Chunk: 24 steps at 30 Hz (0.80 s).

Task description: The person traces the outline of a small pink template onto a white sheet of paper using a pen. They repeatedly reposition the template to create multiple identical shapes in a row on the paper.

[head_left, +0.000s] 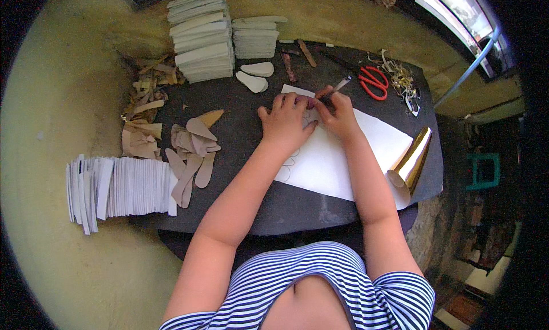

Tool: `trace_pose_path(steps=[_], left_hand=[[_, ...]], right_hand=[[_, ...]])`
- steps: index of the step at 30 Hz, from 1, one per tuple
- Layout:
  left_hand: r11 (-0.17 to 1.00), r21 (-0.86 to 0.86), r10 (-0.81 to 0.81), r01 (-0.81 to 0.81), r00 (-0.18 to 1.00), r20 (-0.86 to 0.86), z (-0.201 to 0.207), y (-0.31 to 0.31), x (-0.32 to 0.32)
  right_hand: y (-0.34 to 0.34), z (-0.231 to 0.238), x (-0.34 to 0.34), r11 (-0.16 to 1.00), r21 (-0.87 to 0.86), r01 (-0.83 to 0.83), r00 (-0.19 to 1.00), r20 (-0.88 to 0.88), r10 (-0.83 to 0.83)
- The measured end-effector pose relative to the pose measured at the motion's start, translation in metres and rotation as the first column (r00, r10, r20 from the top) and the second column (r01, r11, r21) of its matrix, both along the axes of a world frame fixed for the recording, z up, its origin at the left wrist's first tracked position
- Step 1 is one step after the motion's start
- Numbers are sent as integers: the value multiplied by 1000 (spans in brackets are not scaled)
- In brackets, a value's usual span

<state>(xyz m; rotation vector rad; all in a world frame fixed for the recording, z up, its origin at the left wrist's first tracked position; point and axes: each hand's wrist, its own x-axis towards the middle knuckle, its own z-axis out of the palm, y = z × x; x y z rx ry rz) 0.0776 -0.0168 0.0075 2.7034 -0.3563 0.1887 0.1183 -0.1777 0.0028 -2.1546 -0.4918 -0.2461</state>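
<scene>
A white sheet (pixel 326 170) lies slantwise on the dark table, and its right end curls into a roll showing a shiny gold side (pixel 413 158). Rounded outlines are drawn along its left edge. My left hand (pixel 285 121) presses down near the sheet's far left corner, fingers apart. At its fingertips a small dark reddish piece (pixel 311 103) shows, mostly hidden. Close beside it, my right hand (pixel 338 113) grips a pen (pixel 342 84), tilted with its upper end to the right. The hand hides the pen's tip.
Stacks of white cut pieces (pixel 200 38) stand at the back left, with a long row (pixel 131 187) at the near left. Brown sole-shaped pieces (pixel 193 153) lie left of my arm. Red-handled scissors (pixel 373 82) and scraps (pixel 403 81) lie at the far right.
</scene>
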Motion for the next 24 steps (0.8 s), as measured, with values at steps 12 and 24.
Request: trace_pose_path(steps=[12,24], left_hand=[[1000,-5,-4,3,1000,-15,0,0,0],[999,-39,-3,2,1000,-18,2,1,1]], right_hand=[[-1,-5,0,999,44,-7,998,-63,10],[-1,1,-3,999,-18,-31,996,-88,30]])
